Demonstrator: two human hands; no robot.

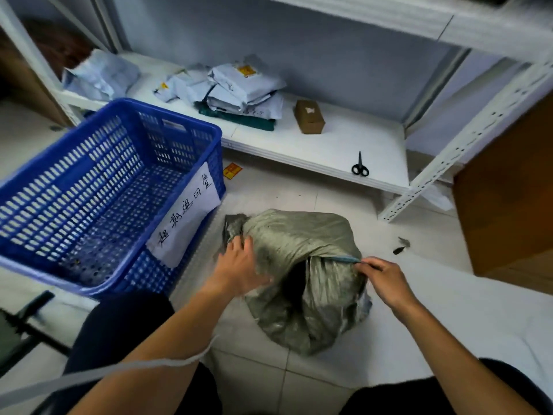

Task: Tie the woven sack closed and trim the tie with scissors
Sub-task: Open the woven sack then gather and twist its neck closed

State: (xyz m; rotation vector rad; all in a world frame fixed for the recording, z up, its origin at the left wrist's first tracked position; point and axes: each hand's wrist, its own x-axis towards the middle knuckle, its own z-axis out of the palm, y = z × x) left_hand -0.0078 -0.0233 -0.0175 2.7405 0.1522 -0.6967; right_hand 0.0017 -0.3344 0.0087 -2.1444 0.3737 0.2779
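I am crouched over a grey-green woven sack [302, 265] that sits on the tiled floor [419, 310] between my knees. Its mouth is still open, a dark gap facing me. My right hand [386, 280] pinches the right edge of the mouth, fingers [366, 262] closed on the hem. My left hand [239, 265] lies on the sack's left shoulder with the fingers spread; blur keeps me from telling whether they grip the cloth or only press it.

A pale string [143, 365] runs across my left forearm toward the lower left. I judge it to be the tie, not yet round the sack.

To do this step well, I think I should gather the whole rim into one tight neck, pulling both edges toward the middle and twisting so no gap is left, then hold the neck in one hand while the other brings the string round it. The weave looks stiff and crinkly, so loose folds may spring back.

The scissors [360, 166] lie well apart, on a low white shelf [329, 145] beyond the sack. That shelf also holds a heap of mail bags [239, 88] and a small brown box [308, 116]. An empty blue crate [98, 190] with a handwritten label stands just left of the sack. Small dark scraps [401, 246] lie on the floor to the right.
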